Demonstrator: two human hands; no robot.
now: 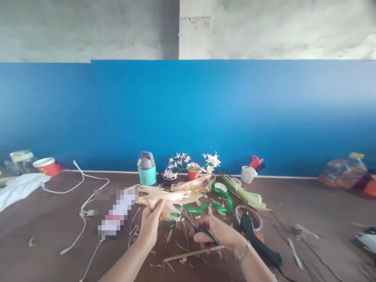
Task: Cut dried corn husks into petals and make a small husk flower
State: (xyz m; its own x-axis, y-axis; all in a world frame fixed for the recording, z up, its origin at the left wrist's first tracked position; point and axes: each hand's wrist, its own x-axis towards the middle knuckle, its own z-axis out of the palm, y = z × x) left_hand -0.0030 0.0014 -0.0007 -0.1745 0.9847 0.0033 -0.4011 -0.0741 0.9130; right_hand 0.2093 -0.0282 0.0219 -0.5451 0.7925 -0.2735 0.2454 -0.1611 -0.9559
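My left hand pinches a dry, pale corn husk over the middle of the table. In my right hand is a pair of scissors, its blades reaching up to the husk's lower right edge. Whether the blades are parted is too small to tell. Behind the held piece lie more dry husks. Small cut scraps and a thin stick lie on the table below my hands. A loose green ribbon curls just beyond the scissors.
A black glue gun and a tape roll lie to the right, near a greenish husk bundle. Husk flowers stand in a red cup beside a turquoise flask. White cables run along the left.
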